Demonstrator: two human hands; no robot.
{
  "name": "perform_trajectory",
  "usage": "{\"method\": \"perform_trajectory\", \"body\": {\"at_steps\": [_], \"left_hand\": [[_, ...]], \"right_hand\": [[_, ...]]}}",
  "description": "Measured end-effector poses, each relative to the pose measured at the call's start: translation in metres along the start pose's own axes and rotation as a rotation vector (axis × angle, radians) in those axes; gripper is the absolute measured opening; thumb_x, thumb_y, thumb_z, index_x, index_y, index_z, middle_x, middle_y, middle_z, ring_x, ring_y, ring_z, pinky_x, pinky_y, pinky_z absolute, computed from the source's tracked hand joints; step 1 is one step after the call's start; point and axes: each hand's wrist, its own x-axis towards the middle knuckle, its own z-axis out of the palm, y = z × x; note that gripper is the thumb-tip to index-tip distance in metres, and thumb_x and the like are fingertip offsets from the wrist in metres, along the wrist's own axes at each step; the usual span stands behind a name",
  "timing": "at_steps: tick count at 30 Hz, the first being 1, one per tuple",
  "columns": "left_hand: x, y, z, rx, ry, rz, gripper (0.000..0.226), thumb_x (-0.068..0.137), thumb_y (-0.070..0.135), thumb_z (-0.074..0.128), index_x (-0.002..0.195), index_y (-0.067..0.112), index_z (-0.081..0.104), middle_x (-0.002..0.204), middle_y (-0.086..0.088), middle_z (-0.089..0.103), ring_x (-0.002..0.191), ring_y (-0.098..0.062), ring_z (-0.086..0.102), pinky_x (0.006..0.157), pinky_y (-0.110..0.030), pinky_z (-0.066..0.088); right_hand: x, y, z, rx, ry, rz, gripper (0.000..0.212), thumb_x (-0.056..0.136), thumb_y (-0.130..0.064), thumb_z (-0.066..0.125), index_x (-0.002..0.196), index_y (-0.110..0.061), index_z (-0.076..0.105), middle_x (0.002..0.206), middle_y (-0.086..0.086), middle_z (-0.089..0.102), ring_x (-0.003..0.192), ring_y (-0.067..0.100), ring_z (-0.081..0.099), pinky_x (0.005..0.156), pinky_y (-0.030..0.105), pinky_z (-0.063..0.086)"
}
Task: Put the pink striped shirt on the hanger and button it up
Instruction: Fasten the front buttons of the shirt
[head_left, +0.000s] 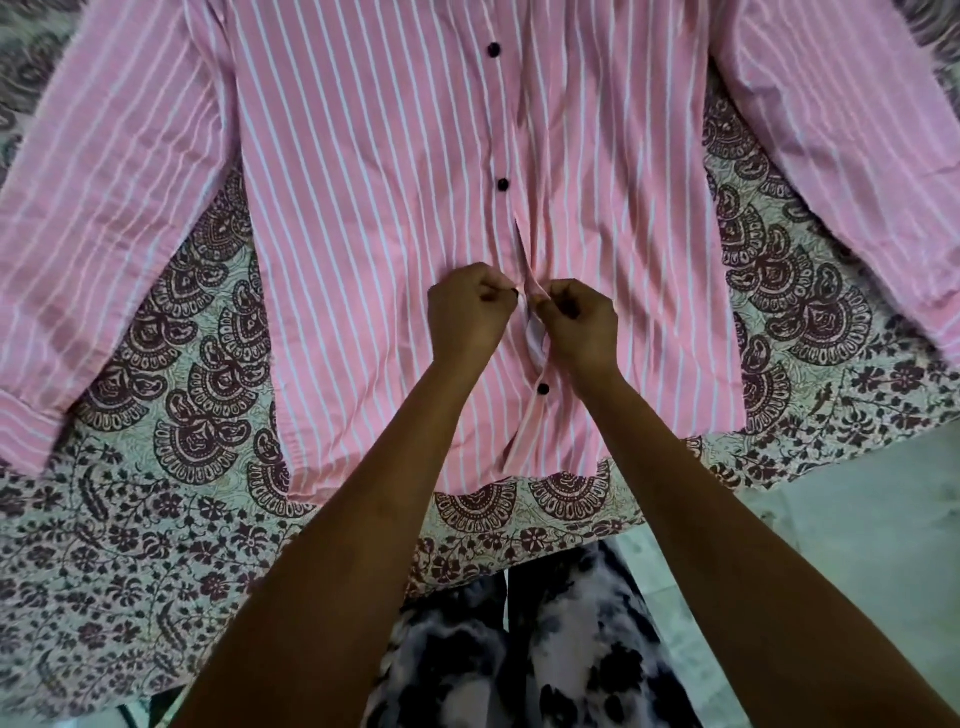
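The pink striped shirt (374, 208) lies flat, front up, on a patterned bedspread, sleeves spread to both sides. Two dark buttons (503, 184) higher on the placket are fastened. Another dark button (543, 388) sits lower, where the placket gapes open. My left hand (467, 317) pinches the left placket edge at a small dark button. My right hand (582, 325) pinches the opposite edge right beside it. The two hands almost touch at the placket. No hanger shows in this view.
The patterned bedspread (197, 405) covers the bed under the shirt, and its front edge runs across in front of me. My legs in black-and-white trousers (519, 649) stand against that edge. Pale floor (857, 519) lies to the right.
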Motion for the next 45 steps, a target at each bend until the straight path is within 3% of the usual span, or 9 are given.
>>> {"method": "perform_trajectory", "body": {"at_steps": [6,10,14,19,28,32,35,41,45], "left_hand": [[-0.011,0.007,0.003,-0.053,0.035,-0.080,0.006,0.075,0.009,0.067,0.079,0.008,0.071,0.082,-0.004,0.073,0.078,-0.015,0.067,0.074,-0.019,0.045],[-0.011,0.010,0.006,-0.004,0.088,-0.067,0.003,0.075,0.009,0.066,0.077,0.008,0.068,0.080,-0.004,0.072,0.077,-0.016,0.066,0.074,-0.023,0.047],[-0.013,0.018,0.007,-0.066,0.057,-0.063,0.005,0.075,0.006,0.065,0.076,0.008,0.069,0.078,-0.002,0.071,0.071,-0.010,0.063,0.067,-0.010,0.043],[-0.015,0.021,0.008,-0.189,0.025,-0.124,0.012,0.074,0.000,0.062,0.077,0.007,0.071,0.071,0.000,0.067,0.066,-0.014,0.064,0.074,-0.029,0.054],[-0.014,0.022,0.010,-0.095,0.077,-0.146,0.009,0.075,0.006,0.063,0.076,0.010,0.071,0.075,-0.002,0.071,0.070,-0.013,0.064,0.070,-0.023,0.049],[-0.011,0.022,0.007,-0.044,0.080,-0.134,0.009,0.076,0.006,0.064,0.079,0.008,0.072,0.080,-0.005,0.072,0.075,-0.014,0.064,0.070,-0.020,0.045],[-0.011,0.022,0.006,-0.001,0.069,-0.108,0.010,0.076,0.005,0.063,0.078,0.009,0.072,0.080,-0.004,0.072,0.077,-0.015,0.065,0.070,-0.019,0.044],[-0.009,0.023,0.002,-0.007,0.012,-0.077,0.015,0.075,0.001,0.059,0.078,0.008,0.073,0.077,-0.007,0.072,0.077,-0.022,0.068,0.078,-0.032,0.054],[-0.012,0.021,0.004,-0.099,-0.019,-0.128,0.022,0.076,-0.005,0.054,0.085,0.004,0.072,0.084,-0.015,0.072,0.080,-0.029,0.069,0.084,-0.040,0.055]], "right_hand": [[-0.002,-0.008,-0.006,0.090,-0.083,0.059,0.021,0.079,-0.001,0.065,0.067,-0.017,0.064,0.060,-0.011,0.061,0.063,0.006,0.055,0.068,0.024,0.045],[-0.003,-0.012,-0.008,0.174,-0.122,0.098,0.009,0.082,0.000,0.063,0.080,-0.008,0.066,0.071,0.000,0.064,0.073,0.013,0.059,0.076,0.024,0.048],[-0.003,-0.009,-0.010,0.231,-0.098,0.140,0.021,0.082,0.002,0.062,0.072,-0.016,0.065,0.058,-0.015,0.066,0.063,-0.002,0.061,0.067,0.012,0.047],[-0.003,-0.010,-0.012,0.269,-0.126,0.154,0.023,0.083,0.003,0.060,0.072,-0.017,0.065,0.058,-0.015,0.066,0.064,0.000,0.061,0.068,0.013,0.048],[-0.010,-0.011,-0.009,0.318,-0.098,0.173,0.019,0.085,0.001,0.059,0.076,-0.015,0.065,0.073,-0.004,0.066,0.072,0.007,0.061,0.075,0.014,0.049],[-0.011,-0.009,-0.011,0.307,-0.157,0.122,0.015,0.084,-0.005,0.058,0.093,0.000,0.067,0.080,0.001,0.067,0.082,0.015,0.062,0.080,0.019,0.049],[-0.009,-0.011,-0.015,0.298,-0.213,0.100,0.020,0.075,-0.015,0.053,0.085,-0.005,0.068,0.071,-0.006,0.069,0.073,0.009,0.063,0.073,0.018,0.049],[0.001,-0.016,-0.020,0.355,-0.283,0.129,0.022,0.085,0.011,0.050,0.081,-0.005,0.064,0.057,-0.008,0.067,0.057,0.002,0.061,0.060,0.015,0.049],[-0.002,-0.018,-0.015,0.282,-0.187,0.162,0.021,0.076,0.010,0.058,0.070,-0.008,0.064,0.054,-0.008,0.064,0.056,0.006,0.059,0.062,0.020,0.049]]}}
